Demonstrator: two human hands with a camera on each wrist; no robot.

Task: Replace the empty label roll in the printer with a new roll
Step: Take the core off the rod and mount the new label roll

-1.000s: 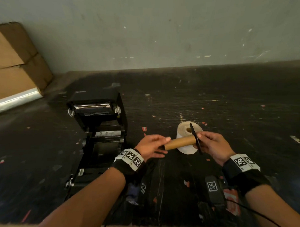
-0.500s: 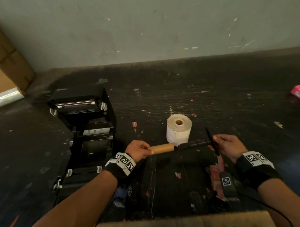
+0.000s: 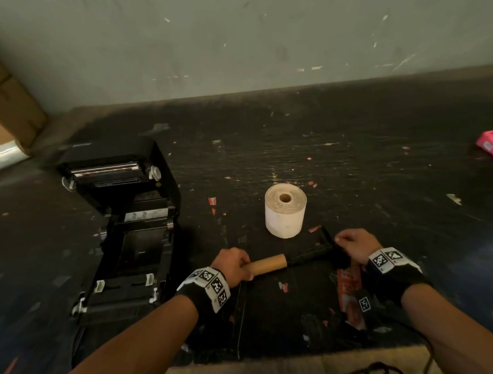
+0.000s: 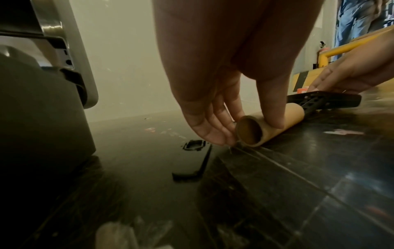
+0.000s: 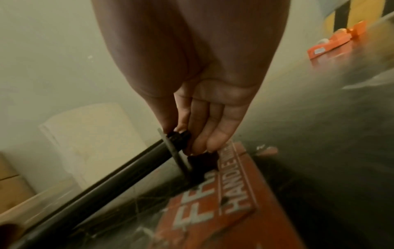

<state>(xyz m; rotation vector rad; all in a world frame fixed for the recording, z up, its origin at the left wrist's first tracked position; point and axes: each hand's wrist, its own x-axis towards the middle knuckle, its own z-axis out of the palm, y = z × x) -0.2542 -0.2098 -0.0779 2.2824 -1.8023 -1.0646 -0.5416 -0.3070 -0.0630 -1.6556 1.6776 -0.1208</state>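
Head view: the cardboard tube, pinched at its near end by the left hand (thumb on top, fingers behind), has slid most of the way off the black spindle vs. a sec ago, when it sat right up against the flange; both now rest low on the table. Right hand pinches the spindle's flange end, so only a short bit sits inside the tube, prob. one more pull frees it. Past the grips, the new roll stands on end, untouched; left of the left hand, the printer is open, its roll bay w/ nothing in it.
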